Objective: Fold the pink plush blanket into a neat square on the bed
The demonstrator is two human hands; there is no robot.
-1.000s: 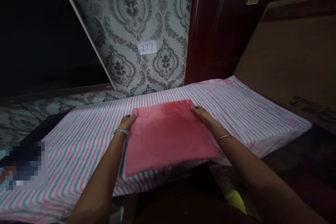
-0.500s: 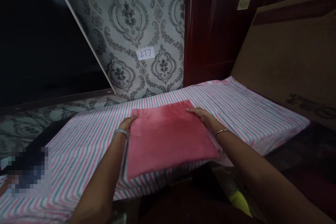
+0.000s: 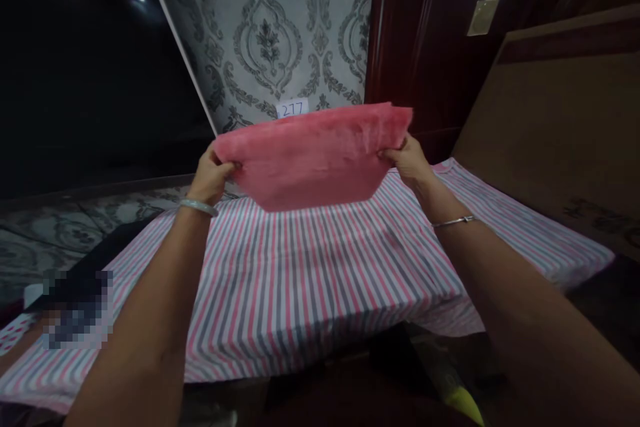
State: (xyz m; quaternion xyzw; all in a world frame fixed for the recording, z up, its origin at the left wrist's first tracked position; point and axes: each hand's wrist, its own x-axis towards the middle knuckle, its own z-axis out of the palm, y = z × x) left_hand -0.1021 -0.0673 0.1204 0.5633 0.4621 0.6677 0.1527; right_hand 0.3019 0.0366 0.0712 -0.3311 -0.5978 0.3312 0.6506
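A folded pink plush cloth (image 3: pixel 315 160) is lifted above the striped sheet (image 3: pixel 320 280), its near part hanging down. My left hand (image 3: pixel 213 173), with a pale bangle at the wrist, grips the cloth's left end, thumb towards me. At the right end, my right hand (image 3: pixel 410 160) pinches the cloth between thumb and fingers; a thin bracelet circles that wrist. Fingers behind the cloth are partly hidden. Pink, grey and white stripes run across the sheet, which drapes over the front edge of the surface below.
A large dark screen (image 3: pixel 90 67) stands at the left and a cardboard box (image 3: pixel 565 120) at the right. Behind are patterned wallpaper (image 3: pixel 270 33) with a paper label (image 3: pixel 293 107) and a dark red wooden panel (image 3: pixel 415 33). Part of a person, blurred out, shows at lower left.
Both hands have raised the pink cloth up and away from the striped sheet, where it lay flat. It now tilts and droops, and the sheet beneath shows.
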